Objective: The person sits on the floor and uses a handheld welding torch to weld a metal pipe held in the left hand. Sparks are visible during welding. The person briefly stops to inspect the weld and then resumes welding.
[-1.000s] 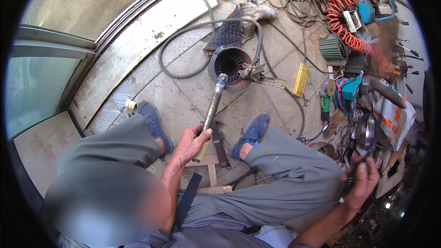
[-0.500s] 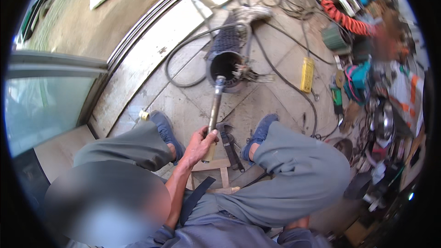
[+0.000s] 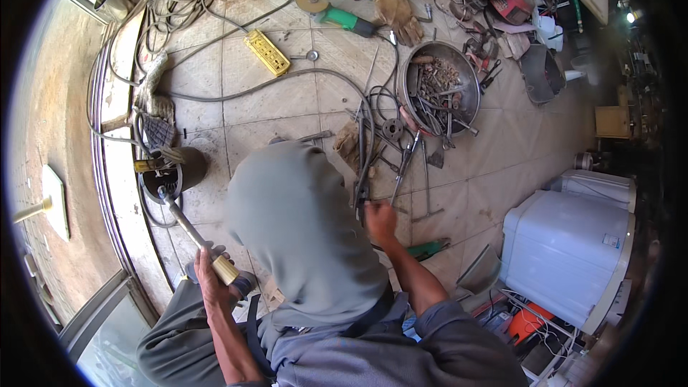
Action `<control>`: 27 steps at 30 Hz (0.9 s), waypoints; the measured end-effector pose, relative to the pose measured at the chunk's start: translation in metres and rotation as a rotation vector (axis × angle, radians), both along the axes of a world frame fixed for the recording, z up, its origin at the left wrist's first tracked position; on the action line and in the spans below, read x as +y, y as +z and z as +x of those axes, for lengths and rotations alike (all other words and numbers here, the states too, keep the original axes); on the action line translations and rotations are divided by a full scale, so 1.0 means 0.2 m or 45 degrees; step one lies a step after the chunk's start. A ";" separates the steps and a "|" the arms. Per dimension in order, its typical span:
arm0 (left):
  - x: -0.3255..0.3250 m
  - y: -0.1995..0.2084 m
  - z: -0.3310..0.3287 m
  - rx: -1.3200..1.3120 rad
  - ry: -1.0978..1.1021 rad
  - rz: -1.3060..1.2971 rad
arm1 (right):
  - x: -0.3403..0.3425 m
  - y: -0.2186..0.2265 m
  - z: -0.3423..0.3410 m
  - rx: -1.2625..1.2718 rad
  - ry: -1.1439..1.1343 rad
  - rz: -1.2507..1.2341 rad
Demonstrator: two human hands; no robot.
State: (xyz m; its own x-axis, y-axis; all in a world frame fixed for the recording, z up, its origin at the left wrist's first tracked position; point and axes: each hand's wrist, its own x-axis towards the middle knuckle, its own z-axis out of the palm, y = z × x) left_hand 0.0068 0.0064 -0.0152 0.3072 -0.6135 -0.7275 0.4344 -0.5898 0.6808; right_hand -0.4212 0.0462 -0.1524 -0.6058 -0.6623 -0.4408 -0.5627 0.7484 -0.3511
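Note:
My left hand [image 3: 210, 277] is closed round a metal rod [image 3: 188, 226]. The rod has a thick brass-coloured sleeve [image 3: 226, 269] at its near end, and its narrow far tip is at the mouth of a dark cylinder [image 3: 192, 166] lying on the floor. To the right of my bent knee, my right hand [image 3: 380, 221] has its fingers curled, close against the lower end of a dark long-handled tool [image 3: 362, 197]. What those fingers hold, if anything, is hidden. Beside that tool lie a thin metal bar tool [image 3: 405, 165] and a T-shaped rod [image 3: 428, 193].
A metal basin [image 3: 471, 104] holds scraps and tools. Beyond it are a work glove [image 3: 398, 18], a green angle grinder [image 3: 345, 19] and a yellow power strip [image 3: 266, 53], with cables across the tiles. A white appliance [image 3: 562, 244] stands at the right; a door track runs along the left.
The view has swung to the right. My left hand still holds the rod near the cylinder. My right hand, out of sight before, now reaches down among the tools on the floor.

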 end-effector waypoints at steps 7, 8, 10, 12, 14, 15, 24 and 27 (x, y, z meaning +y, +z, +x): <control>0.01 0.00 0.05 -0.022 -0.064 -0.010 | 0.12 -0.23 -0.46 0.269 -0.210 0.009; 0.02 0.01 0.07 -0.020 -0.089 -0.008 | 0.11 -0.20 -0.48 0.241 -0.239 0.043; 0.01 0.01 0.06 0.001 -0.156 -0.078 | 0.12 -0.16 -0.49 0.182 -0.304 0.121; -0.02 0.07 -0.03 -0.022 -0.149 -0.061 | 0.19 -0.19 -0.52 0.129 -0.273 0.060; 0.02 0.03 -0.01 -0.006 -0.165 -0.085 | 0.31 -0.20 -0.50 0.036 -0.230 0.013; 0.02 0.01 -0.01 0.005 -0.167 -0.104 | 0.39 -0.20 -0.47 -0.022 -0.199 -0.015; 0.00 0.08 -0.13 -0.108 -0.073 0.113 | 1.19 -0.27 -0.30 -0.384 -1.335 0.088; -0.02 0.02 -0.08 -0.033 0.088 0.194 | 1.33 -0.33 -0.46 -0.652 -1.646 -0.166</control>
